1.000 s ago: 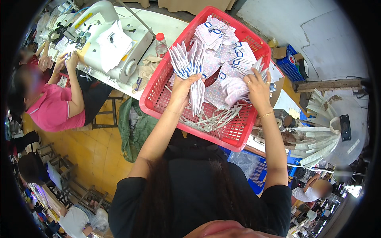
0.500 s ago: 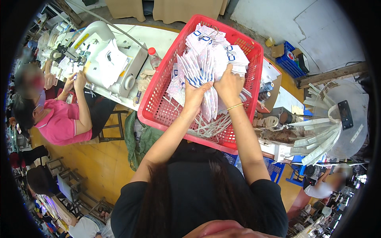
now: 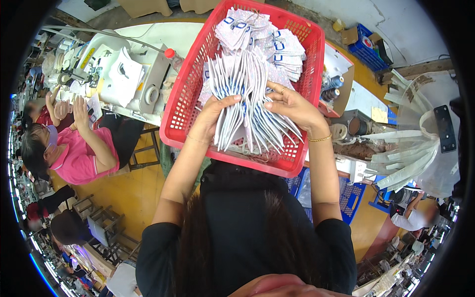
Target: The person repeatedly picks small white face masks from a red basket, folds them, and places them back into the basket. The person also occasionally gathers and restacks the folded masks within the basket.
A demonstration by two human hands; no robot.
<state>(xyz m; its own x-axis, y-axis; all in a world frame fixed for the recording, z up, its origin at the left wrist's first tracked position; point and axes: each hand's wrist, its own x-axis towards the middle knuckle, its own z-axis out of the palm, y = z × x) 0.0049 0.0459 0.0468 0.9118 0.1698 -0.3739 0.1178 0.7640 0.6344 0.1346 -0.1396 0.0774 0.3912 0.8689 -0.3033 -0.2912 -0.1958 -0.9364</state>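
Note:
A thick bundle of folded, pale patterned fabric pieces (image 3: 255,116) with blue marks is fanned out between my two hands, low over a red plastic basket (image 3: 174,106). My left hand (image 3: 212,115) is closed on the bundle's left side, its thumb lying across the upper folds. At the right side, my right hand (image 3: 297,110) grips the same bundle, with thumb and fingers among the folds. Behind it in the basket lie tied stacks of similar pieces (image 3: 240,32) and another stack (image 3: 288,52) to the right. The bundle hides much of the basket's bottom.
On the left, a red-capped bottle (image 3: 173,58) stands beside a white sewing machine (image 3: 148,69) on a table. A co-worker in pink (image 3: 86,153) sits there. To the right are thread cones (image 3: 332,88), hanging pale strips (image 3: 396,163) and a blue crate (image 3: 366,52).
The bundle has spread from a narrow fan into a wide one. My right hand has come down and right onto its side. The basket appears higher in view; the co-worker's hands have risen.

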